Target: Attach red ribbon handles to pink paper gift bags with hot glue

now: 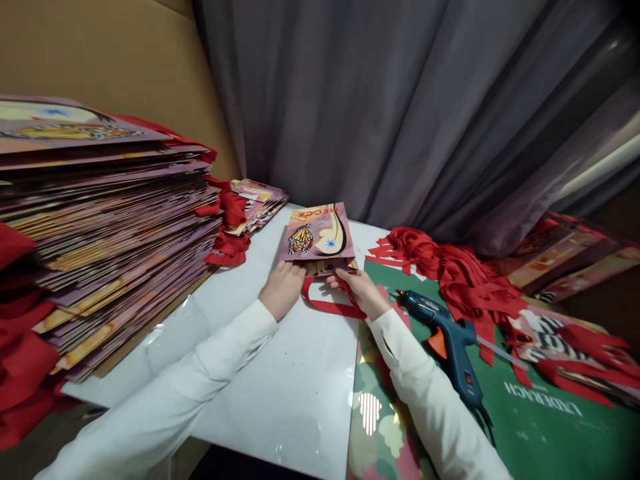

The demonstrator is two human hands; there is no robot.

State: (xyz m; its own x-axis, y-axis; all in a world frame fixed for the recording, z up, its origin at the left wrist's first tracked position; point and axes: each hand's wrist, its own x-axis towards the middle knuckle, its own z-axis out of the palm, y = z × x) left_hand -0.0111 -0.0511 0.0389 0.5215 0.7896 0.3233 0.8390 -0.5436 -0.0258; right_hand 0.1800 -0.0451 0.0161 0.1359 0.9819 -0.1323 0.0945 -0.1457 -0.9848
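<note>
A small paper bag [323, 233] with a butterfly print and red lettering lies on the white table sheet, its mouth towards me. My left hand [284, 285] grips the near left edge of the bag, fingers closed at its rim. My right hand [361, 288] is at the near right corner of the mouth, thumb and fingers closed about the edge. A red ribbon handle [330, 307] loops out of the mouth towards me and passes by my right hand. How firmly the right fingertips hold the rim or the ribbon is partly hidden.
A tall stack of printed bags [130, 220] with red ribbons stands at left, a smaller pile [257, 200] behind it. A blue glue gun [450, 347] lies on a green sheet [540, 427] at right, near heaped red ribbons [460, 273]. A grey curtain [325, 100] hangs behind.
</note>
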